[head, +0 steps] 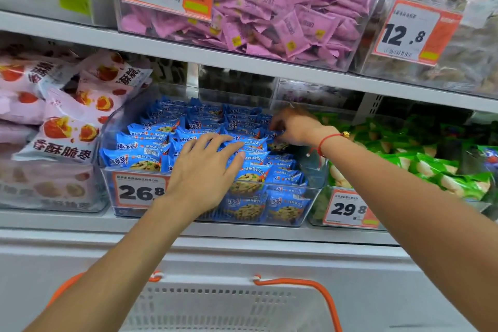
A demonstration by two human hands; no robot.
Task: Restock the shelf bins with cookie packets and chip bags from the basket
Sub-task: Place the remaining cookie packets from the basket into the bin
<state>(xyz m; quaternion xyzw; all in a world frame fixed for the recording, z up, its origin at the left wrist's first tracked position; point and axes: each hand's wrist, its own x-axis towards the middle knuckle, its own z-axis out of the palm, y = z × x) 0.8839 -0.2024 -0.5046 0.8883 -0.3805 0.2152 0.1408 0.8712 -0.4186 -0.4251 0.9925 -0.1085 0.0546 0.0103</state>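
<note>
Cookie packets [244, 178] in blue wrappers fill the clear bin [314, 198] in the middle of the shelf, and this bin is the landmark for all the rest.

To the left of the bin you see the pink bags [63, 127] with red fruit on them, piled high and leaning over their own container. On the front wall of the bin, at its left side, hangs a price tag [140, 191].

Your left hand [206, 170] lies flat on top of the cookie packets, near the front of the bin, with the fingers straight and spread; it presses the pile and holds nothing. Your right hand [292, 127] is further back in the bin, at its right side, and its fingers are curled around one blue packet, which it seems to tuck into the row there.

To the right of the bin stand the green packets [431, 170] in the next container.

Below the bin, in front of the shelf edge, is the white basket [231, 310] with orange handles. You cannot see its bottom, so how many packets remain in it is not possible to tell.

I judge that the cookie bin is almost full, up to its rim and above. The chip bags I cannot find with certainty in any container, so this part probably is still to do.
</note>
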